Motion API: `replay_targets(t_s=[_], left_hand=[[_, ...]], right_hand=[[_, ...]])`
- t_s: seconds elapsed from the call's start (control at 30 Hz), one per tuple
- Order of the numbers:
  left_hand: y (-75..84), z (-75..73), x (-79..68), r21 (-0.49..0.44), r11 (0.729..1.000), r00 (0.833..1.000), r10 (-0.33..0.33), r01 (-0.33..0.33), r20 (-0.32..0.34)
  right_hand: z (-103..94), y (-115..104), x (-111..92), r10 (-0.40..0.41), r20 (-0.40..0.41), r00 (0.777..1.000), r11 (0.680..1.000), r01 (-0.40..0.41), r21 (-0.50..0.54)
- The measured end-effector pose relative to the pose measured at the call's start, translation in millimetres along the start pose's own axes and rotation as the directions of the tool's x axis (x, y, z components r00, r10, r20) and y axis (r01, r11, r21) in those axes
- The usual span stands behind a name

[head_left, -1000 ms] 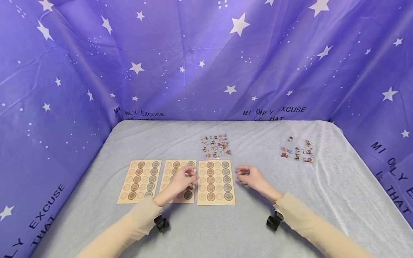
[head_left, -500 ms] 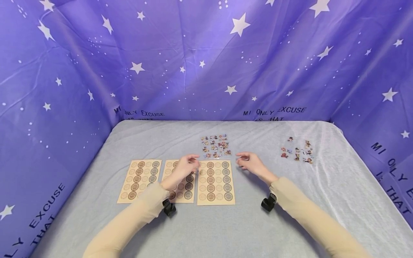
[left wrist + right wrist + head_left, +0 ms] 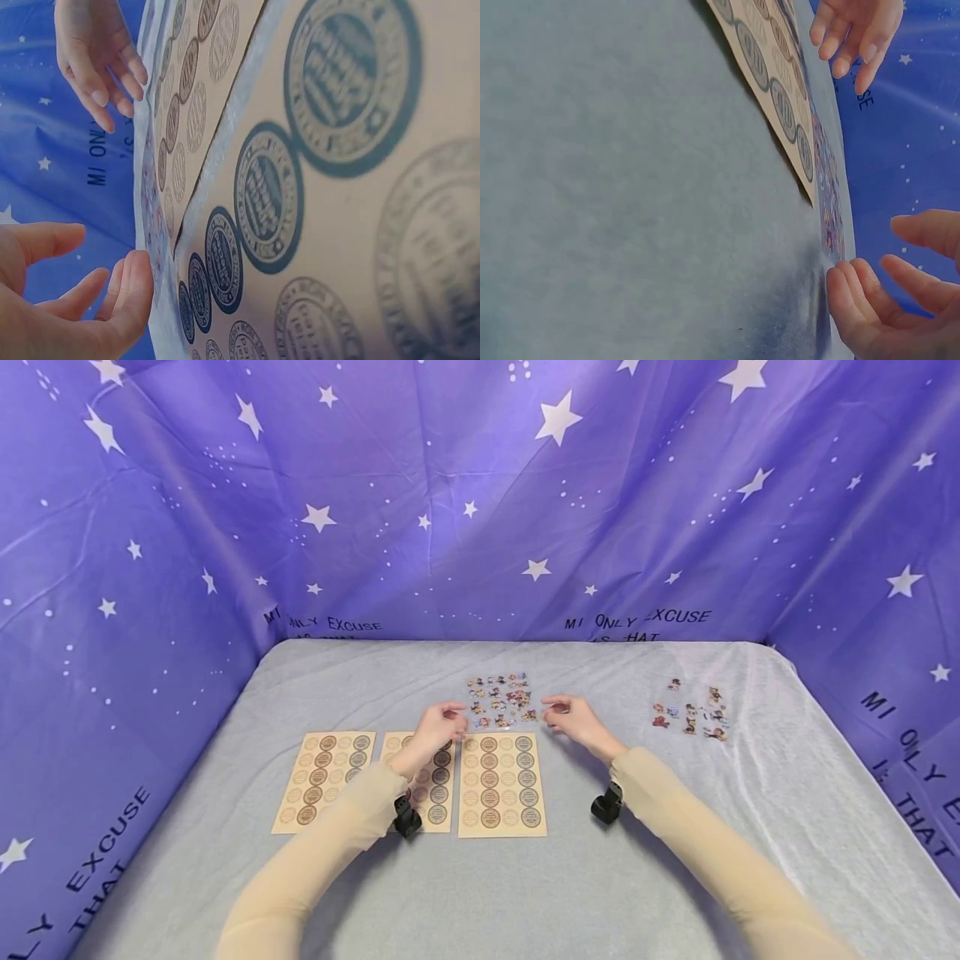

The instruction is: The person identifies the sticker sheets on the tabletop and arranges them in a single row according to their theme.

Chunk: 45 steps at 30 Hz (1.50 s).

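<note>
A clear sheet of small cartoon stickers (image 3: pixel 497 702) lies behind the rightmost tan sheet of round stickers (image 3: pixel 502 785). At its left edge is my left hand (image 3: pixel 438 727), fingers loosely bent and nothing between them. My right hand (image 3: pixel 576 720) stands at the opposite edge, thumb and fingers apart, likewise holding nothing. Both wrist views show the hands (image 3: pixel 82 300) with gaps between thumb and fingers. Whether a fingertip touches the clear sheet I cannot tell. My left forearm partly covers the middle tan sheet (image 3: pixel 442 777) and the lower right of the left tan sheet (image 3: pixel 315 768).
Another clear sheet with fewer cartoon stickers (image 3: pixel 690 710) lies at the back right of the table. A grey cloth (image 3: pixel 525 893) covers the tabletop. Purple star-printed curtains (image 3: pixel 480 527) rise behind the table and on both sides.
Both hands have moved away from the body, from beside the right tan sheet to either side of the middle clear sticker sheet. The sheets have not moved.
</note>
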<state>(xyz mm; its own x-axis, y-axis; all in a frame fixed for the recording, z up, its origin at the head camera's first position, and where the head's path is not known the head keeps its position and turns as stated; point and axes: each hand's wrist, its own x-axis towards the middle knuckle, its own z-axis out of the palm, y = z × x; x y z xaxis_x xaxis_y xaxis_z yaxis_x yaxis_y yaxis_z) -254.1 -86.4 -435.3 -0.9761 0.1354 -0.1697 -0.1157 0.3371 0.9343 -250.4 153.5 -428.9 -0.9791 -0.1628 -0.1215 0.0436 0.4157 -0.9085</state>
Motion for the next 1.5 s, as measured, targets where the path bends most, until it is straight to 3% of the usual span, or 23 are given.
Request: replay_targets(t_s=[0.03, 0.07, 0.2, 0.27, 0.3, 0.33, 0.4, 0.63, 0.7, 0.77, 0.83, 0.87, 0.93, 1.0, 1.07, 1.1, 1.23, 1.33, 1.5], left_hand=[[1.5, -0.3, 0.6, 0.002, 1.0, 1.0, 0.01, -0.01, -0.003], [-10.2, -0.4, 11.6, -0.013, 0.999, 0.999, 0.043, -0.043, -0.002], [-70.0, 0.6, 66.9, -0.035, 0.99, 0.99, 0.139, -0.139, 0.0], [-107.4, 2.9, 102.6, -0.043, 0.987, 0.988, 0.151, -0.152, -0.016], [-113.8, 3.9, 110.9, -0.037, 0.99, 0.99, 0.136, -0.137, -0.026], [-114.8, 4.0, 114.9, -0.019, 0.995, 0.995, 0.099, -0.1, -0.033], [-118.1, 4.3, 122.3, -0.027, 0.994, 0.993, 0.105, -0.107, -0.052], [-100.8, 5.6, 121.4, -0.041, 0.997, 0.993, 0.066, -0.07, -0.096], [-102.9, 7.4, 127.5, -0.043, 0.997, 0.992, 0.052, -0.057, -0.113], [-70.1, 7.1, 102.2, -0.03, 0.999, 0.992, -0.018, 0.014, -0.124], [-67.8, 7.5, 100.8, -0.046, 0.999, 0.99, 0.014, -0.02, -0.14], [-54.2, 6.3, 88.5, -0.044, 0.999, 0.99, 0.005, -0.011, -0.139], [-57.0, 6.5, 92.2, -0.037, 0.999, 0.989, 0.005, -0.011, -0.149], [-94.6, 8.1, 128.0, -0.051, 0.997, 0.986, 0.052, -0.061, -0.161], [-106.3, 9.2, 141.7, -0.043, 0.999, 0.985, 0.026, -0.034, -0.172], [-123.3, 11.2, 159.4, -0.047, 0.998, 0.983, 0.022, -0.031, -0.184], [-126.1, 12.1, 166.3, -0.034, 0.999, 0.984, -0.017, 0.011, -0.178], [-136.9, 11.6, 178.3, -0.043, 0.999, 0.985, -0.028, 0.021, -0.17], [-177.9, 15.9, 220.5, -0.059, 0.998, 0.985, -0.04, 0.031, -0.168]], right_hand=[[-0.2, 0, 2, 0.003, -0.002, 1.0, 1.0, -0.003, 0.004], [-0.5, 1, 4, 0.006, -0.004, 1.0, 1.0, -0.006, 0.011], [-1.3, 3, 9, 0.008, -0.01, 1.0, 1.0, -0.008, 0.019], [-1.2, 3, 12, 0.01, -0.011, 1.0, 1.0, -0.01, 0.022], [-1.0, 3, 13, 0.017, -0.015, 1.0, 0.999, -0.017, 0.027], [-0.8, 3, 14, 0.021, -0.016, 1.0, 0.999, -0.021, 0.03], [-0.6, 3, 16, 0.031, -0.019, 0.999, 0.999, -0.031, 0.036], [-0.3, 3, 22, 0.053, -0.035, 0.998, 0.998, -0.052, 0.038], [-0.4, 1, 23, 0.056, -0.04, 0.998, 0.998, -0.054, 0.032], [0.1, 1, 26, 0.058, -0.043, 0.997, 0.998, -0.057, 0.033], [1.0, 0, 27, 0.06, -0.046, 0.997, 0.998, -0.058, 0.04], [1.5, 0, 28, 0.06, -0.046, 0.997, 0.997, -0.058, 0.048], [2.7, 0, 31, 0.057, -0.049, 0.997, 0.996, -0.053, 0.066], [3.5, 0, 33, 0.057, -0.055, 0.997, 0.995, -0.052, 0.09], [4.1, 1, 34, 0.057, -0.058, 0.997, 0.993, -0.051, 0.102], [4.3, 1, 35, 0.059, -0.061, 0.996, 0.993, -0.052, 0.105], [4.7, 1, 37, 0.075, -0.076, 0.994, 0.991, -0.066, 0.115], [5.0, -1, 39, 0.083, -0.082, 0.993, 0.991, -0.074, 0.112], [6.4, -1, 39, 0.09, -0.077, 0.993, 0.993, -0.084, 0.077]])
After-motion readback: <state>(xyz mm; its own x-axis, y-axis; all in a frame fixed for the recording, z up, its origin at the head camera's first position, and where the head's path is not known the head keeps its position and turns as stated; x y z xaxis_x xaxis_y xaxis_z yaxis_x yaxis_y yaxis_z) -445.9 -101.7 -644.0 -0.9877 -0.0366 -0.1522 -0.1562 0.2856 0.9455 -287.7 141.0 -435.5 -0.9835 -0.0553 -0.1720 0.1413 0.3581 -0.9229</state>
